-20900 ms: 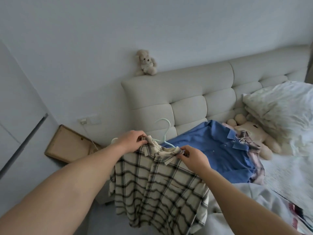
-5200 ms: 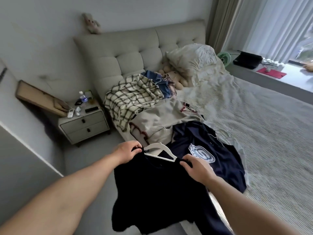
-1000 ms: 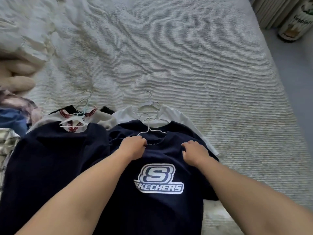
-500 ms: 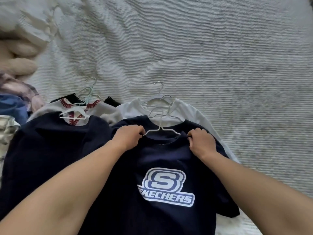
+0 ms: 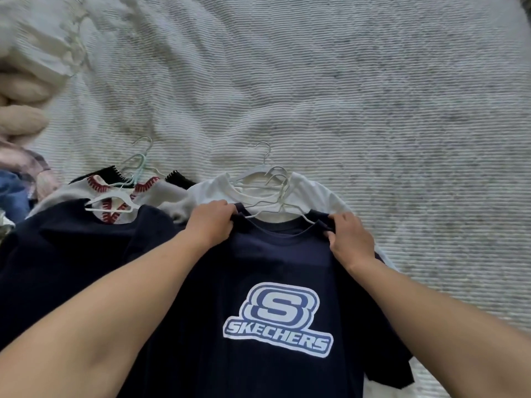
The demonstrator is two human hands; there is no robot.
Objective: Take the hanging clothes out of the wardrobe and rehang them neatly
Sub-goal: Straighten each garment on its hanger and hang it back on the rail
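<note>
A navy Skechers T-shirt point(image 5: 275, 254) lies on the bed on a white hanger point(image 5: 283, 209). My left hand point(image 5: 212, 222) grips its left shoulder by the collar. My right hand point(image 5: 349, 237) pinches the right shoulder by the collar. Under it lies a white T-shirt point(image 5: 313, 193) on its own hanger point(image 5: 260, 170). To the left lies a dark shirt point(image 5: 66, 248) on a white hanger point(image 5: 112, 202), over a grey top with red stitching point(image 5: 161, 193).
The ribbed light bedspread point(image 5: 344, 96) stretches beyond the clothes. A cream plush toy point(image 5: 20, 110) and a pillow point(image 5: 37, 44) lie at the far left, with a blue shirt point(image 5: 11, 193) at the left edge.
Both hands moved from the shirt's chest up to its shoulders and took hold beside the collar. The shirt sits slightly further right and is pulled straighter on its hanger.
</note>
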